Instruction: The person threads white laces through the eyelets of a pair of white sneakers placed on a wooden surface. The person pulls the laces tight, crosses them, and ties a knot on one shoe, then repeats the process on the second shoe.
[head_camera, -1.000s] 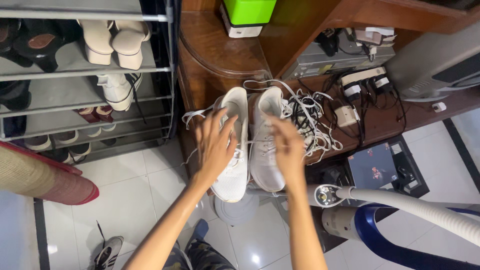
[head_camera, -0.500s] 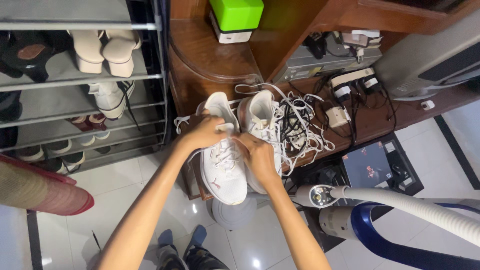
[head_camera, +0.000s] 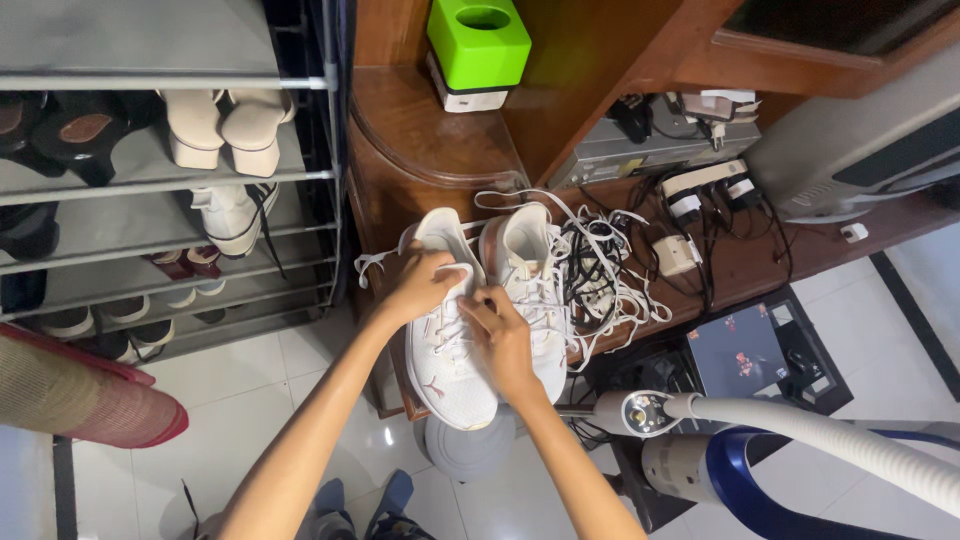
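Two bare hands meet over the left white sneaker, which lies on the wooden ledge with its toe hanging over the front edge toward the person. The left hand curls around the shoe's collar and tongue, fingers closed on the upper and on the white lace that trails off to the left. The right hand rests on the lacing of the same shoe, its fingertips pinching at the laces near the middle eyelets; which strand it grips I cannot tell. Just beside it, touching along the side, lies the right white sneaker, its loose laces spilling to the right into a tangle of black and white cables. Beyond the cables sit white power adapters and a grey box. A green container stands higher on the ledge. To the left is a metal shoe rack with several pairs. A vacuum hose crosses the lower right above the tiled floor.
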